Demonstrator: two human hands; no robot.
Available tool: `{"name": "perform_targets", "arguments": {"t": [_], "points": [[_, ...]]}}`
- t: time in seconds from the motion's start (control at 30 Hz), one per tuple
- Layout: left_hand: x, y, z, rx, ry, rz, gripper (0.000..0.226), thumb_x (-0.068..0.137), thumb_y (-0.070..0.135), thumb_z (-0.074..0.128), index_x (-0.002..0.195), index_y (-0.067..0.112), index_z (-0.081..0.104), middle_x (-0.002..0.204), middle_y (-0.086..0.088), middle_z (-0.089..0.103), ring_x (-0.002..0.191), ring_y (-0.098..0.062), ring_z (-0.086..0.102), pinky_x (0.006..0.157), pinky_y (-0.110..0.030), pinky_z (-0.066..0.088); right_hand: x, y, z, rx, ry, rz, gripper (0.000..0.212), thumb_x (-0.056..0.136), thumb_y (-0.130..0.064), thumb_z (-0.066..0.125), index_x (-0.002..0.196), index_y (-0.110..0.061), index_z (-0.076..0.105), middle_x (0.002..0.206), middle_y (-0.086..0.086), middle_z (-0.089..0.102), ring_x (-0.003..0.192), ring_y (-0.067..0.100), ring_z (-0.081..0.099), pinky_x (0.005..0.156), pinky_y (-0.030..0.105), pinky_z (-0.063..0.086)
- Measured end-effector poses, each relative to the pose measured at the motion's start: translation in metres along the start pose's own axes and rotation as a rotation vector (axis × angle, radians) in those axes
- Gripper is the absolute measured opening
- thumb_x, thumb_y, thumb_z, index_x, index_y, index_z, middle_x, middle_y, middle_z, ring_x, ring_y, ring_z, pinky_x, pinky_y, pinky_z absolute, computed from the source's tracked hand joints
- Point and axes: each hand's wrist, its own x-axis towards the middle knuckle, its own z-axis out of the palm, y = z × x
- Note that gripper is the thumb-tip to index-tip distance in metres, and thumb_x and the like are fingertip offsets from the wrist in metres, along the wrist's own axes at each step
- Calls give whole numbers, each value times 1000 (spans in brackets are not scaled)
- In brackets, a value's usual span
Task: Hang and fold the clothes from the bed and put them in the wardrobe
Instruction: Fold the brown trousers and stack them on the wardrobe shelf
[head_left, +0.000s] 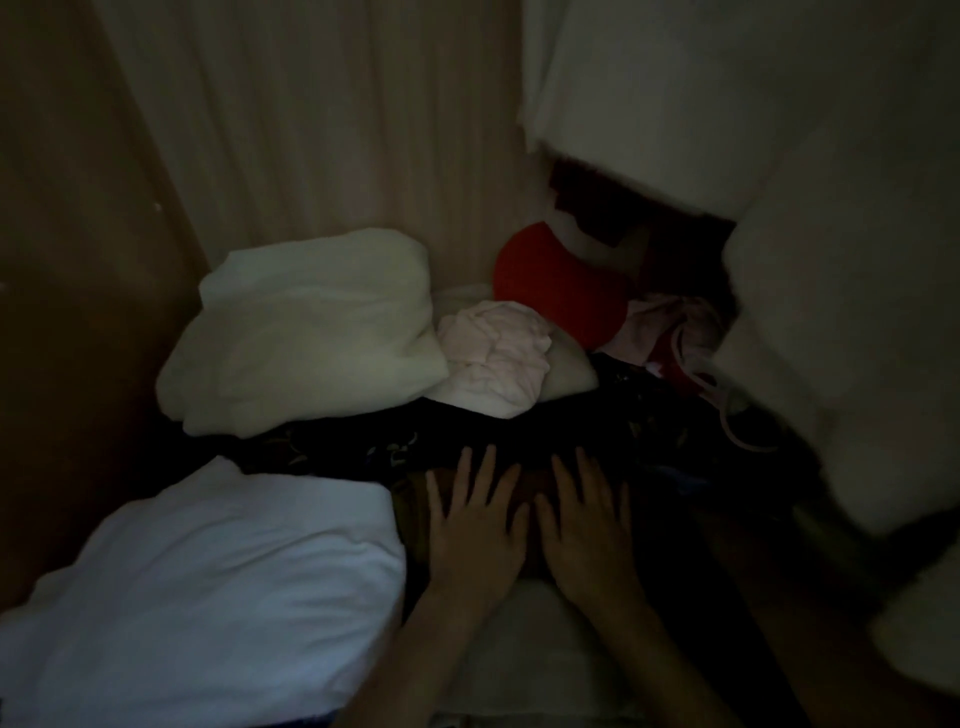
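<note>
I look into a dim wardrobe compartment. My left hand (475, 525) and my right hand (587, 519) lie flat side by side, fingers spread, pressing on a dark folded garment (524, 486) in the middle. That garment rests on a dark patterned cloth (363, 447). A folded white garment (208, 587) lies to the left of my hands. Behind it sits a folded cream bundle (311, 327), with a crumpled pale pink piece (493, 353) next to it.
A red item (550, 286) lies at the back, beside a heap of pink fabric with straps (675, 338). White clothes hang at the upper right (779, 156). A brown wardrobe wall (67, 312) bounds the left and a pale back panel (322, 130) closes the rear.
</note>
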Motion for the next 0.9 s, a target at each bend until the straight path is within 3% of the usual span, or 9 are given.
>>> {"name": "perform_targets", "arguments": {"t": [0.17,0.27,0.43,0.57,0.63,0.77,0.9], "points": [[-16,-15,14,60,33,-112,62,89,65,35,146,40,36,161,-3,21,148,-36,12,112,-66,10,-4,17,13,-46,-16,156,81,81,-74,11,152,-37,12,162,1,0,148,25,-5,115,55,-5],[-16,-18,24,49,33,-119,65,89,67,32,148,39,33,163,-3,12,148,-37,10,108,-67,22,-3,16,16,24,-28,192,81,81,-76,13,152,-39,1,162,-2,-9,148,24,-9,118,53,3],[-10,-18,31,-104,37,-112,64,90,64,32,150,39,30,164,4,-3,149,-31,-4,109,-60,31,-1,19,17,135,-23,210,75,90,-66,35,152,-38,2,162,-1,-6,148,26,1,118,48,15],[-9,-19,31,-59,17,-106,64,90,65,31,149,38,33,164,2,2,149,-34,2,111,-62,26,3,23,11,244,-145,197,78,86,-72,33,148,-46,-7,161,-7,-13,148,23,3,118,44,16],[-11,-16,25,19,35,-96,65,90,64,31,147,34,38,163,-5,10,147,-38,9,111,-66,20,-2,28,1,261,-203,140,80,81,-82,24,144,-50,-14,159,-9,-20,148,21,-9,119,46,5],[-29,-8,1,89,132,80,67,87,56,46,146,25,42,162,-12,12,149,-35,7,116,-59,11,-39,38,-22,-20,-213,-77,92,66,-93,2,144,-48,-21,151,-9,-39,138,17,-38,113,45,-21],[-60,-7,11,60,51,154,75,84,66,45,150,34,31,162,-8,14,147,-39,10,110,-63,15,-61,45,-20,-80,-346,-124,102,57,-99,9,134,-50,-38,145,-10,-46,136,17,-41,117,47,-12]]}}
